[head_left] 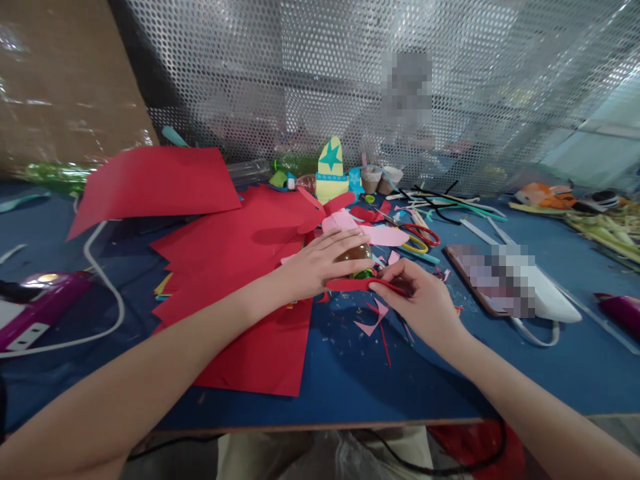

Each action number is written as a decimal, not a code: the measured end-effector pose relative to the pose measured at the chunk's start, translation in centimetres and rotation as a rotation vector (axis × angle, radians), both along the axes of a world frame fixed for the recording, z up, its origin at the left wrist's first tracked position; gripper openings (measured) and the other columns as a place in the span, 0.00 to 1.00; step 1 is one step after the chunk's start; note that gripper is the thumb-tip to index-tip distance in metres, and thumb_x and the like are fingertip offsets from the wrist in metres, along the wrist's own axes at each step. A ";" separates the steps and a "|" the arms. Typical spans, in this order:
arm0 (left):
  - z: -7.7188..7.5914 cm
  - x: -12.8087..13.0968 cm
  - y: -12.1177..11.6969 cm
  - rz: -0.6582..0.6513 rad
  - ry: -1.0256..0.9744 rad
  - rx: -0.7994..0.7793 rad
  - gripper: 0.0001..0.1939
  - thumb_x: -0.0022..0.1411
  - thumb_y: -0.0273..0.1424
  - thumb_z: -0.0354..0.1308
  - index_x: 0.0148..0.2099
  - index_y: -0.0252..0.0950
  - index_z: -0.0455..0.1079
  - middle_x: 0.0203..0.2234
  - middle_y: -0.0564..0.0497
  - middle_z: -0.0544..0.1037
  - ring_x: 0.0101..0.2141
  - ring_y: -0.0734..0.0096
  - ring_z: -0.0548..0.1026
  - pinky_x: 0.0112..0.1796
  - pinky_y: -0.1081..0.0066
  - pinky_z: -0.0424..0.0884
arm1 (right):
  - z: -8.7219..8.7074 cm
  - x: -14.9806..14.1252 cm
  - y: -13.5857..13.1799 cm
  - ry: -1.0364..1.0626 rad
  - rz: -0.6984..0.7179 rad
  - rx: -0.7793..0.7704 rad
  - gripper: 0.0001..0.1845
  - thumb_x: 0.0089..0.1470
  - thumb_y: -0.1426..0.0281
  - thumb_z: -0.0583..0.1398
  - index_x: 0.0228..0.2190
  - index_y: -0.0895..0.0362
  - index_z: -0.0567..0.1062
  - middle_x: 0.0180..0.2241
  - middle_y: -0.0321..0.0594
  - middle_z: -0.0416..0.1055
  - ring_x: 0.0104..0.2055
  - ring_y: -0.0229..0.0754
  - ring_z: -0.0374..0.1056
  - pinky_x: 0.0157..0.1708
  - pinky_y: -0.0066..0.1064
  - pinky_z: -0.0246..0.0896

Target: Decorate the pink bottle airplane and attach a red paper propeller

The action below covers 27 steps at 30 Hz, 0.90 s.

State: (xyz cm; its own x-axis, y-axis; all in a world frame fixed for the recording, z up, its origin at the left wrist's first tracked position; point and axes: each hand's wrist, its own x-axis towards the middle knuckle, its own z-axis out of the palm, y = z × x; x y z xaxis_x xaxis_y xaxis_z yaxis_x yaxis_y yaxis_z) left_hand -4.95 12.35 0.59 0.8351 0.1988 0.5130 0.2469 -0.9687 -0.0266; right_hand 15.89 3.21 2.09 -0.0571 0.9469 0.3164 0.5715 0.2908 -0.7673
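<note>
My left hand [320, 263] lies over a small clear plastic bottle [356, 255] on its side, fingers wrapped across it, holding it down on the blue table [340, 380]. A red paper strip [357, 284] runs along the near side of the bottle. My right hand [420, 300] pinches the right end of that strip between thumb and fingers. Large red paper sheets [235, 267] lie under and left of my left arm. Pink paper pieces [370, 230] sit just behind the bottle.
Red-and-yellow scissors [420, 239], a yellow paper rocket with a teal star [330, 170], a phone [487, 280] and a white device lie on the table. A purple glue gun [40, 303] with white cable is at left. Scraps litter the table; perforated metal screen behind.
</note>
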 end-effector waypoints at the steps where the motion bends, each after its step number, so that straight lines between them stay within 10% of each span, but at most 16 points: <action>1: 0.0 0.0 0.0 0.000 -0.001 0.003 0.33 0.55 0.14 0.50 0.60 0.43 0.58 0.63 0.42 0.57 0.64 0.60 0.51 0.59 0.51 0.55 | 0.1 -0.1 0.0 -0.027 -0.006 0.010 0.11 0.51 0.64 0.62 0.24 0.53 0.65 0.25 0.35 0.70 0.26 0.38 0.68 0.28 0.30 0.66; 15: -0.8 0.1 0.1 0.033 0.081 0.106 0.21 0.64 0.27 0.54 0.59 0.42 0.63 0.62 0.41 0.59 0.63 0.59 0.53 0.59 0.54 0.57 | 0.8 -0.6 0.5 -0.416 0.102 0.194 0.09 0.52 0.70 0.62 0.26 0.53 0.66 0.28 0.36 0.70 0.31 0.41 0.68 0.33 0.31 0.64; 20: -0.2 -0.2 -0.2 -0.022 0.136 0.097 0.26 0.59 0.28 0.58 0.60 0.39 0.62 0.62 0.39 0.59 0.63 0.56 0.54 0.59 0.53 0.54 | 2.2 0.5 1.1 -0.415 0.100 0.046 0.10 0.53 0.63 0.60 0.26 0.54 0.68 0.27 0.37 0.74 0.28 0.42 0.71 0.29 0.31 0.63; 27: 1.2 -1.1 0.5 0.149 -0.190 -0.087 0.21 0.61 0.23 0.46 0.56 0.36 0.63 0.55 0.42 0.67 0.57 0.65 0.64 0.54 0.59 0.65 | 5.0 3.2 3.2 -0.444 -0.017 0.060 0.13 0.53 0.60 0.57 0.24 0.54 0.72 0.20 0.36 0.74 0.21 0.41 0.69 0.23 0.30 0.59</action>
State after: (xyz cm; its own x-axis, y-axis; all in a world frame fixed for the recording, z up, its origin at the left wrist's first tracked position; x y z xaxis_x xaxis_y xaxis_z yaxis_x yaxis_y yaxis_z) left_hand -6.05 12.90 1.82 0.6835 0.3625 0.6336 0.3796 -0.9179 0.1157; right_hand 19.04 6.46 7.07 -0.1843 0.9296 0.3191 0.8468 0.3150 -0.4287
